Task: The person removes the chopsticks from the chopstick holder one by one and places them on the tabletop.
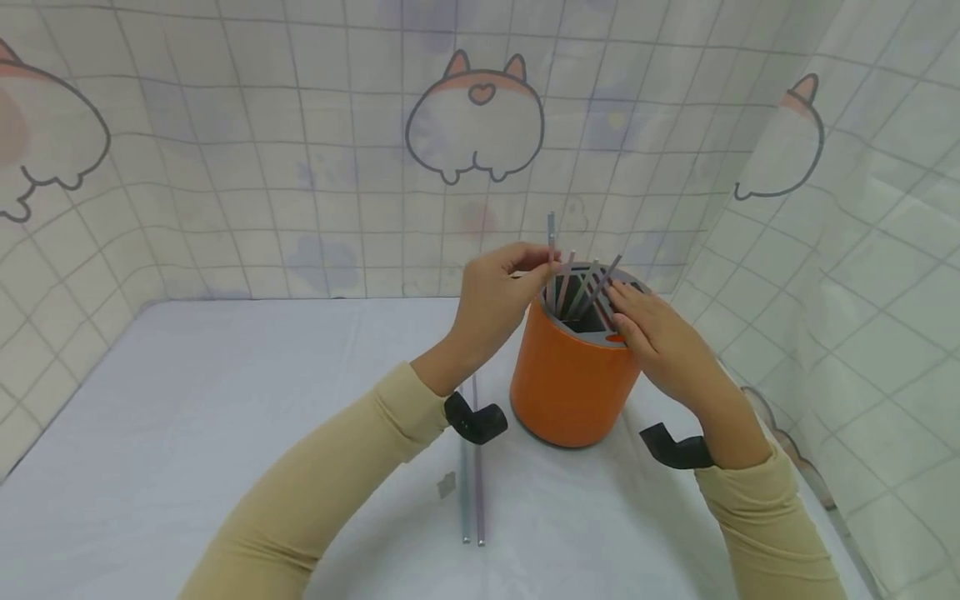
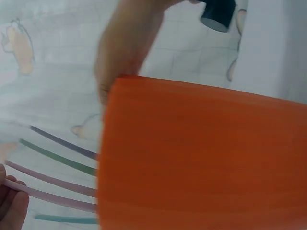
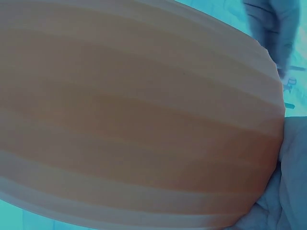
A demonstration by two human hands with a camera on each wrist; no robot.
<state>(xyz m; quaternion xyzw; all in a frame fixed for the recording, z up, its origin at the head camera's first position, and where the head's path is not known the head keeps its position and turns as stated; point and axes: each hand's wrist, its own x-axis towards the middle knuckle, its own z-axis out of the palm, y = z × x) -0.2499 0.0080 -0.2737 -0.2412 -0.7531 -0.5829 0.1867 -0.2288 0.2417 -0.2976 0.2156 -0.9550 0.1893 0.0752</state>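
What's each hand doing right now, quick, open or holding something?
Left hand: closed, pinching a thin stick whose lower end is inside the orange holder.
Right hand: open, resting on the holder's top edge.

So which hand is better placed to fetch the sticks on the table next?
Likely the left hand, nearer those sticks, once it frees the stick it pinches; the right hand rests on the holder.
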